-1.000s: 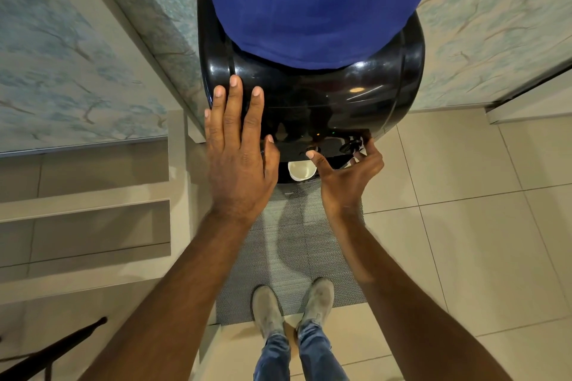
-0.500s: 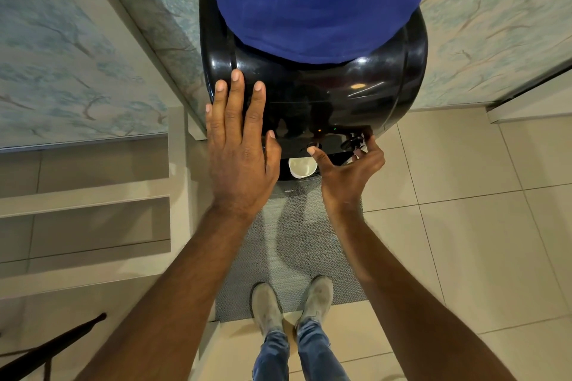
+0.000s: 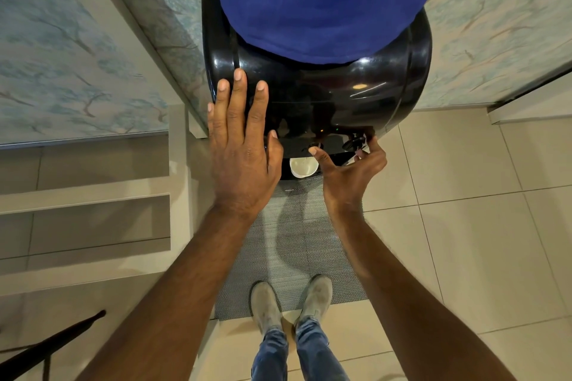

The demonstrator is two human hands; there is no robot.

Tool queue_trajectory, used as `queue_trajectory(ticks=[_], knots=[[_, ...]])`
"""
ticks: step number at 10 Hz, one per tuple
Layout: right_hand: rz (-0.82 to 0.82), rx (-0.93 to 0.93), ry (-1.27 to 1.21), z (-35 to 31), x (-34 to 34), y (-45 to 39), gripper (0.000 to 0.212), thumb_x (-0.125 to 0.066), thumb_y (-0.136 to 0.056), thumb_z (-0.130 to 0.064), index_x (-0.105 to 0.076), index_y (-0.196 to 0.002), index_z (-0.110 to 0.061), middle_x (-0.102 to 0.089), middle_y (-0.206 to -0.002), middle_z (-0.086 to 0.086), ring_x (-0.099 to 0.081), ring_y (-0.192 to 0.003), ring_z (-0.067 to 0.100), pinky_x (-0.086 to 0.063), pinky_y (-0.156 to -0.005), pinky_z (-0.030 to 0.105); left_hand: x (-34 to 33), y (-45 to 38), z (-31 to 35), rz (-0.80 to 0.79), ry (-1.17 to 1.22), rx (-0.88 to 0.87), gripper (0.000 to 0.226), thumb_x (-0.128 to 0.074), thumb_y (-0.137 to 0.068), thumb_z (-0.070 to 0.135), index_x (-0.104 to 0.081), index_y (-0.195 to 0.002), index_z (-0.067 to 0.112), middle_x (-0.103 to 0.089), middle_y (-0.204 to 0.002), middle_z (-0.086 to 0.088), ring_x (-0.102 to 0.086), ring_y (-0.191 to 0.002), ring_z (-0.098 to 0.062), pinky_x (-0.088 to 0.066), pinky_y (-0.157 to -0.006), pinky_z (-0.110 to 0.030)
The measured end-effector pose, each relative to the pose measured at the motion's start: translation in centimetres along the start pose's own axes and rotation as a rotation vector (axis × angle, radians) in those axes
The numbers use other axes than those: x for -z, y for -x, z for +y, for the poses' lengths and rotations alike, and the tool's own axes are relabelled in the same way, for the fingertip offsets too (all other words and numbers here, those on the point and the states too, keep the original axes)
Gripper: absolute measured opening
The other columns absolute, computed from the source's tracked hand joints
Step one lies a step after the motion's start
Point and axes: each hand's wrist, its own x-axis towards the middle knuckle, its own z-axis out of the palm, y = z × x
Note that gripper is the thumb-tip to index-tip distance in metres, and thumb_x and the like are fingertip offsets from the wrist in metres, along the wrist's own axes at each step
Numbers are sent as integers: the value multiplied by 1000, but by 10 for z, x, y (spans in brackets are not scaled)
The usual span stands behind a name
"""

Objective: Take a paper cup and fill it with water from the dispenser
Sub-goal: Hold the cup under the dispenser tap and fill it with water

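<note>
The left hand [image 3: 240, 145] lies flat on the glossy black dispenser [image 3: 340, 96], fingers [image 3: 238, 86] spread and straight, palm down on the curved front, gripping nothing. It looks like a bracing hand, there to steady the person or the machine.

Just to its right, down in the recess, sits the paper cup [image 3: 303, 166]. It stands upright on the ledge under the spouts, its open mouth facing the camera, pale inside; whether there is water in it cannot be told from here. No hand touches it.

Right again comes the right hand [image 3: 353, 172]. The thumb [image 3: 318, 155] reaches out over the cup's rim side while the fingers curl up at the dark tap [image 3: 354, 143], seemingly pressing or turning it. They are closed around the tap area, though exactly how firm the contact is stays hidden in the shadow.

Now, the cup itself: thin paper, very light when empty, and soft in the wall, so a hard squeeze would likely buckle it and slop the water. Filled, it should be heavier and top-sloshy. The sensible hold is around the middle of the wall, thumb on one side and fingers opposite, gentle pressure, lifted straight and kept level. The rim is the stiffest part, but pinching it risks a tilt.

Below all this, a grey mat [image 3: 303, 241] covers the floor and two shoes [image 3: 266, 303] stand at its edge.
</note>
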Motion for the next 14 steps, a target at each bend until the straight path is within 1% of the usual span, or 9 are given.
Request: queue_trajectory(ticks=[3,4,6,7,9,11,12,13,14], knots=[[5,-3,22,-4,1,0,114,-100,-63,-36,-34,-151,-10,-29,-134,-4,-38,-120,-2,-45,-107,17,0,1,0,-10,-4,7,66,-54,-99,19,-30,-161,12,-22,-169,-19,-13,-158,-35,-22,-127,-59],[0,-3,26,-5,2,1,113,-100,-63,-36,-34,-150,-10,-29,-134,-5,-37,-120,-4,-44,-105,12,1,1,0,-11,-4,10,66,-54,-99,18,-30,-160,11,-22,-169,-19,-13,-158,-35,-23,-127,-59],[8,-3,53,-8,3,2,113,-99,-63,-37,-34,-151,-8,-31,-134,-4,-41,-121,11,-50,-108,36,2,0,1,-12,-4,13,65,-55,-99,17,-32,-160,10,-23,-168,-21,-15,-158,-37,-25,-125,-61],[19,2,55,-9,3,2,113,-100,-63,-37,-35,-151,-7,-32,-134,-3,-40,-121,11,-48,-110,38,1,1,2,-16,-4,19,65,-54,-99,17,-32,-160,10,-23,-169,-21,-15,-158,-37,-25,-126,-61],[23,14,49,-8,3,1,113,-100,-62,-37,-36,-149,-5,-33,-133,-1,-37,-118,6,-45,-110,24,2,0,2,-16,-3,15,65,-54,-99,17,-32,-160,9,-23,-168,-21,-16,-157,-37,-26,-125,-61],[28,65,47,-6,2,1,112,-100,-62,-32,-35,-145,3,-35,-142,16,-37,-129,13,-38,-114,21,2,0,2,-15,-3,17,65,-54,-99,17,-32,-160,10,-23,-169,-20,-15,-158,-36,-25,-126,-61],[17,38,14,-7,2,1,112,-101,-62,-30,-34,-148,-4,-32,-141,5,-37,-123,-14,-37,-109,7,2,0,2,-14,-3,17,65,-54,-99,18,-32,-160,10,-23,-169,-20,-15,-158,-36,-24,-126,-60],[14,22,-3,-7,1,1,113,-100,-62,-29,-33,-150,-8,-30,-141,-1,-34,-126,-20,-35,-107,2,2,0,2,-14,-2,16,65,-54,-99,18,-32,-160,10,-23,-169,-20,-15,-158,-36,-24,-126,-60],[17,14,-3,-7,0,2,115,-100,-62,-31,-32,-152,-10,-30,-144,0,-35,-129,-14,-33,-108,2,2,0,2,-12,-2,14,65,-54,-99,18,-32,-160,10,-23,-168,-20,-15,-158,-36,-25,-126,-61]])
